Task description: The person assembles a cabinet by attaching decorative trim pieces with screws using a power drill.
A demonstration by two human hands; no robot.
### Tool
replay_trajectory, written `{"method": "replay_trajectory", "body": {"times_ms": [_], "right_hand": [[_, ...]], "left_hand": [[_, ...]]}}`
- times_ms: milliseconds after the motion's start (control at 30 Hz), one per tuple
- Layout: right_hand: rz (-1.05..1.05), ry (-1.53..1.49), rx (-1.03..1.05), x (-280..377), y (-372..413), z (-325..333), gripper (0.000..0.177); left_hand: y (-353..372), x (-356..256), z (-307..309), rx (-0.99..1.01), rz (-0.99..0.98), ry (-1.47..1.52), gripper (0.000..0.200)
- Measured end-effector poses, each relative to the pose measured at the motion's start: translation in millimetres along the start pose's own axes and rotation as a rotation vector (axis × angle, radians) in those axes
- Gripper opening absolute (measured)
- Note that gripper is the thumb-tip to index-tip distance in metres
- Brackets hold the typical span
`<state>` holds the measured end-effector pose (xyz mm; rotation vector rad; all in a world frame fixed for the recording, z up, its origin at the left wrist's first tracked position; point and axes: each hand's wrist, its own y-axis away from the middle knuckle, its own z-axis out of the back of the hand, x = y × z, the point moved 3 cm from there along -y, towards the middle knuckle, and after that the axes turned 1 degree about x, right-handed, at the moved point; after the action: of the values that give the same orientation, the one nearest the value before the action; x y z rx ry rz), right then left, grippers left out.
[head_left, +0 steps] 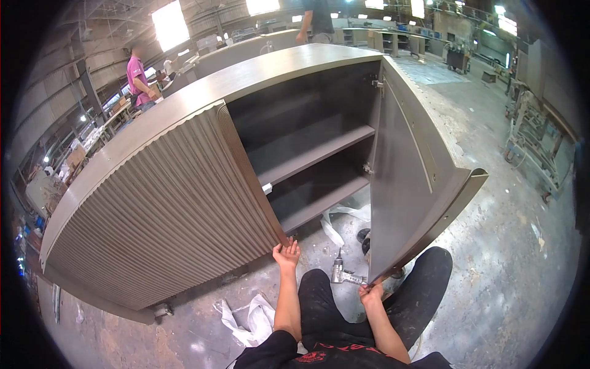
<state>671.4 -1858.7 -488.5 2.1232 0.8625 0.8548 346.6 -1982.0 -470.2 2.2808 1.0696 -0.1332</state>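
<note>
A large grey-brown cabinet [283, 64] with two doors stands in front of me. Its fluted left door [178, 190] is closed, while the flat right door [405, 178] is swung wide toward me. My left hand [286, 253] has its fingers curled at the lower inner corner of the fluted door. Closed around the bottom edge of the swung-out door is my right hand [370, 294]. A silver power driver [345, 272] with a dark bit is on the floor between my hands. Inside the cabinet is a shelf [326, 154], with a small white piece [267, 188] at the fluted door's edge.
White plastic wrap [251, 318] lies on the floor by my left knee, and another white strip [332, 229] is under the cabinet. A metal cart [534, 138] stands at the right. Behind the cabinet are a person in a pink shirt [139, 79] and another person [318, 21].
</note>
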Motion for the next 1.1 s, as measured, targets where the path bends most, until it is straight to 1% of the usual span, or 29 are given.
{"method": "replay_trajectory", "body": {"times_ms": [100, 200, 300, 500, 600, 700, 767, 800, 833, 867, 900, 933, 967, 1000, 1067, 1100], "right_hand": [[0.014, 0.005, -0.002, 0.0, -2.8, 1.7, 0.025], [0.05, -0.058, -0.049, -0.2, 5.8, -4.5, 0.015], [-0.002, -0.049, -0.01, -2.1, -2.3, 0.9, 0.024], [0.023, -0.031, 0.064, -2.2, -9.4, 4.1, 0.025], [0.012, -0.041, 0.053, -2.6, -12.4, 6.5, 0.026], [0.004, 0.011, 0.017, -2.4, -13.4, 7.5, 0.026], [0.002, 0.021, 0.0, -5.0, -13.0, 5.0, 0.026], [0.012, 0.014, -0.019, -3.9, -11.2, 6.2, 0.026], [0.003, -0.011, -0.03, -4.8, -10.7, 6.0, 0.027], [-0.015, -0.048, -0.013, -7.1, -16.9, 9.6, 0.029], [-0.031, -0.083, 0.01, -8.7, -20.8, 10.1, 0.031], [-0.004, -0.067, -0.023, -9.0, -16.7, 8.4, 0.032], [0.02, -0.043, -0.058, -8.1, -13.6, 5.3, 0.033], [0.012, 0.002, -0.076, -6.6, -10.0, 3.2, 0.031], [0.027, -0.026, -0.089, -6.4, -3.2, -1.9, 0.03], [0.033, -0.039, -0.093, -6.1, 1.2, -1.7, 0.029]], "left_hand": [[-0.7, 0.4, 0.6, -0.024, -0.01, -0.009, 0.046], [-1.1, 3.0, 2.2, -0.032, -0.007, -0.016, 0.047], [0.6, 4.1, 5.3, -0.023, -0.014, -0.055, 0.047], [-1.9, 2.8, 4.3, -0.031, -0.018, -0.056, 0.047], [0.4, 1.2, -1.3, -0.017, -0.03, -0.077, 0.045], [0.4, -0.8, 4.2, -0.036, -0.035, -0.208, 0.047], [-8.0, -7.3, 29.6, -0.225, -0.295, -0.329, 0.045], [-1.8, -6.9, 24.6, -0.309, -0.412, -0.398, 0.044], [12.3, -12.4, 25.3, -0.355, -0.57, -0.514, 0.039], [53.4, -19.3, 6.7, -0.39, -0.732, -0.629, 0.034], [77.6, -14.7, -15.2, -0.394, -0.876, -0.652, 0.029], [102.3, -12.2, -39.5, -0.398, -1.026, -0.665, 0.025], [139.2, -10.5, -86.1, -0.163, -0.906, -0.665, 0.023], [179.1, -10.2, -137.2, 0.056, -0.78, -0.652, 0.022], [250.7, -6.5, -227.8, 0.473, -0.88, -0.738, 0.023], [287.6, -2.5, -269.7, 0.664, -0.98, -0.79, 0.029]]}}
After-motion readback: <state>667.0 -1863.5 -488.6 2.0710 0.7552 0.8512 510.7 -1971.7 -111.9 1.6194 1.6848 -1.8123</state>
